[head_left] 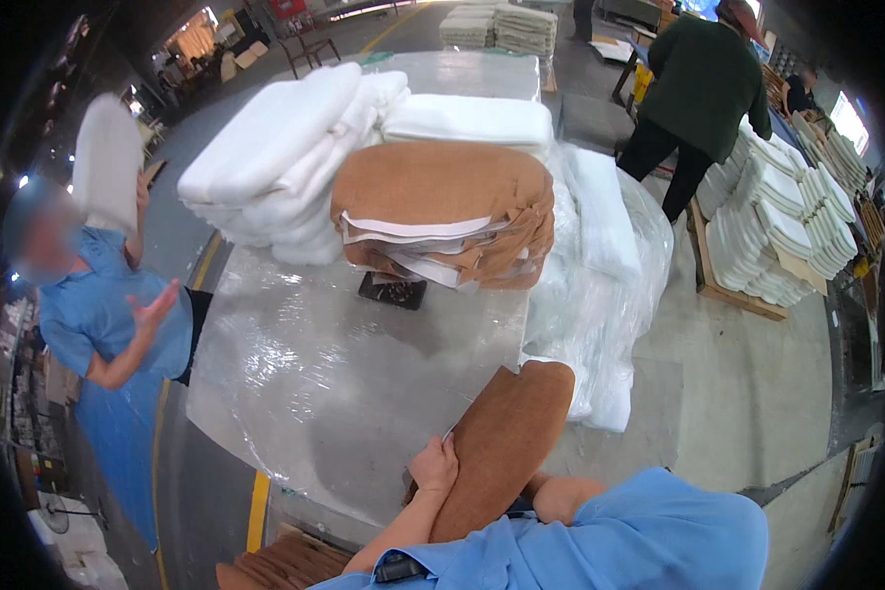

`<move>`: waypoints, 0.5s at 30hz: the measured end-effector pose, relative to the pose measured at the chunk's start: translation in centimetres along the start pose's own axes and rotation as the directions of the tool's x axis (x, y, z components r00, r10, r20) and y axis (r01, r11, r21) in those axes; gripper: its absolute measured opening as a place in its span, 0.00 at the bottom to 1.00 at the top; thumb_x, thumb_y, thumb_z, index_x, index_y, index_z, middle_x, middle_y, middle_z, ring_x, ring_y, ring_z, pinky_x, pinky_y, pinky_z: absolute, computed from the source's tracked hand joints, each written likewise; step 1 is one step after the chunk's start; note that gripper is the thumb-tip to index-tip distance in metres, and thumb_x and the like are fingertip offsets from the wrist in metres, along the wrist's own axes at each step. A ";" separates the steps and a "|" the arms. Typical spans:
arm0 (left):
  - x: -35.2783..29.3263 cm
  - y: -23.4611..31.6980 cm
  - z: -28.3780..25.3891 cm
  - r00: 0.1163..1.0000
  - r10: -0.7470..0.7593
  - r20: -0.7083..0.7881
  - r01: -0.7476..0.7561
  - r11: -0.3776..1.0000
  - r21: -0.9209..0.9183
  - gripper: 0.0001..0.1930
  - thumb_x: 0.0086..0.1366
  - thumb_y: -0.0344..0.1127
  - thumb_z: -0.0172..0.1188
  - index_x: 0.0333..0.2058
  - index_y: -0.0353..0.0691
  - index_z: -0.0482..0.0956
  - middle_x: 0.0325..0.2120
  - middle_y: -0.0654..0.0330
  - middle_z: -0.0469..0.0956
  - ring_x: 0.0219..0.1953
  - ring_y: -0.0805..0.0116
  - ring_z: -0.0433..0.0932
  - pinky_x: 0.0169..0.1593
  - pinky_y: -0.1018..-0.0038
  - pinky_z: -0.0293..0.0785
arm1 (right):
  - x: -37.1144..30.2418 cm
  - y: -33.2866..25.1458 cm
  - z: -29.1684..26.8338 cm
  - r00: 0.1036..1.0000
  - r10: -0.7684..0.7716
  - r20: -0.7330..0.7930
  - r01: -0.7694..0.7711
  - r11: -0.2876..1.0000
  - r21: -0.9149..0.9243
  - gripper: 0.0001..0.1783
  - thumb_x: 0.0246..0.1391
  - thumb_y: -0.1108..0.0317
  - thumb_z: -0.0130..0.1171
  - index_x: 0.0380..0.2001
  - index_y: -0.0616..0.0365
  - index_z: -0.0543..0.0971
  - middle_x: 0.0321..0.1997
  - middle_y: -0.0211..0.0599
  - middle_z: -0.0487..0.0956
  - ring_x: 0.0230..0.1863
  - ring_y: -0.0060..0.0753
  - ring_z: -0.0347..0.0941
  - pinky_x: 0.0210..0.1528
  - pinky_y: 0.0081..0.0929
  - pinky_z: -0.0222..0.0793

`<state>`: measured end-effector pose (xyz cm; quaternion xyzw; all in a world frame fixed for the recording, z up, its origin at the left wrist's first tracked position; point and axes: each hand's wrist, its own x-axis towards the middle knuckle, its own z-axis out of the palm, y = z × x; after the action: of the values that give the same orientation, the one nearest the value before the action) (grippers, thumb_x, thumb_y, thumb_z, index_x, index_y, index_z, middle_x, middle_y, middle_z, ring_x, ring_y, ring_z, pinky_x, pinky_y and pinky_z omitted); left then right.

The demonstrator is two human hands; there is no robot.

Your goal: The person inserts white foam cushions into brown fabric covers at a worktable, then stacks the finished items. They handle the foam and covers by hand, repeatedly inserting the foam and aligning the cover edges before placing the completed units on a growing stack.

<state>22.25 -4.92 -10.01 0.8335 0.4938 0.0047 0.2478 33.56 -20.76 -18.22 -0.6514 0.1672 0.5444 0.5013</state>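
Note:
A brown suede-like cushion cover [506, 442], long with a rounded end, slants up in front of my body. My left hand [435, 466] is closed on its left edge, where a thin pale strip shows by the fingers. My right hand [535, 486] is mostly hidden behind the cover's lower right side, so its fingers cannot be made out. Farther ahead on the plastic-wrapped table [364, 393], a pile of similar brown covers [442, 187] with white undersides lies beside a small black tray [391, 292].
Thick white padding [275, 138] is stacked at the table's far left, with plastic-wrapped white padding [600, 226] on the right. A co-worker in blue [118, 305] stands left, raising a white pad [106, 162]. More brown pieces [290, 560] lie lower left. Another person [703, 88] stands far right near pallet stacks [772, 216].

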 end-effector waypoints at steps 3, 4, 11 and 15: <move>0.0 0.1 -1.0 0.999 -0.008 -0.039 0.004 0.993 -0.114 0.24 0.77 0.57 0.51 0.37 0.41 0.81 0.30 0.41 0.84 0.38 0.34 0.83 0.43 0.44 0.76 | 0.6 -1.2 0.8 0.998 -0.057 0.007 0.057 0.998 -0.039 0.32 0.74 0.42 0.50 0.60 0.60 0.80 0.57 0.43 0.85 0.53 0.45 0.82 0.53 0.40 0.76; 0.5 0.6 -1.3 0.999 -0.028 -0.045 0.020 0.986 -0.163 0.24 0.77 0.57 0.51 0.38 0.40 0.81 0.32 0.41 0.84 0.40 0.34 0.83 0.44 0.45 0.76 | 1.0 -1.9 1.2 0.996 -0.087 0.009 0.087 0.995 -0.049 0.32 0.74 0.42 0.50 0.60 0.60 0.80 0.56 0.43 0.85 0.53 0.45 0.82 0.53 0.40 0.76; 0.6 -0.9 -1.5 0.997 -0.008 0.082 0.023 0.984 -0.176 0.28 0.77 0.60 0.48 0.41 0.37 0.82 0.38 0.42 0.85 0.46 0.34 0.82 0.51 0.47 0.76 | 1.5 -3.7 0.4 0.982 -0.184 -0.037 0.181 0.979 -0.090 0.32 0.74 0.42 0.50 0.60 0.60 0.80 0.56 0.43 0.85 0.52 0.45 0.82 0.52 0.40 0.76; -1.5 -2.0 -0.5 0.989 -0.103 0.110 0.106 0.994 -0.024 0.27 0.79 0.58 0.47 0.40 0.40 0.83 0.35 0.43 0.86 0.41 0.35 0.84 0.46 0.45 0.78 | 1.2 -1.8 -0.3 0.987 -0.139 -0.082 0.127 0.982 -0.139 0.31 0.74 0.42 0.50 0.59 0.60 0.80 0.56 0.43 0.85 0.52 0.44 0.82 0.52 0.40 0.76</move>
<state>19.67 -5.18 -10.03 0.8018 0.5224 -0.0464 0.2865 35.53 -19.78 -18.41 -0.7173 0.1094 0.4892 0.4839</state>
